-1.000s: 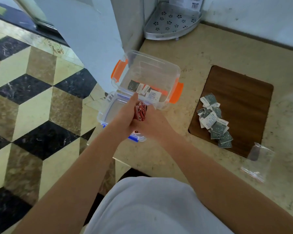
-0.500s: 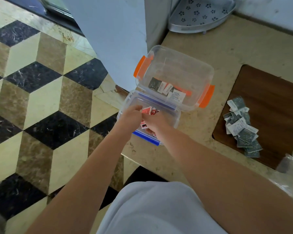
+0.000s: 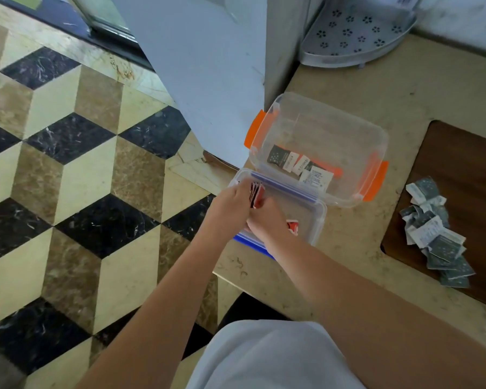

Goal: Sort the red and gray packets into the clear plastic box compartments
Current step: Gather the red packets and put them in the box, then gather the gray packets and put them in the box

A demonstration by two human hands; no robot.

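At frame centre, the left hand [image 3: 230,202] and right hand [image 3: 265,217] pinch upright red packets [image 3: 255,192] over the blue-clipped box [image 3: 319,217] (loosely stacked, apparently), so slackening fingers could scatter them.

The left hand [image 3: 230,204] and right hand [image 3: 267,220] cover most of the red packets [image 3: 256,192] between them, so their count is unclear. The wooden board [image 3: 460,164] runs off the right edge. Print on the gray packets [image 3: 435,237] is unreadable.

Both arms reach forward, left hand [image 3: 232,204] and right hand [image 3: 267,220] touching, each grip curled.
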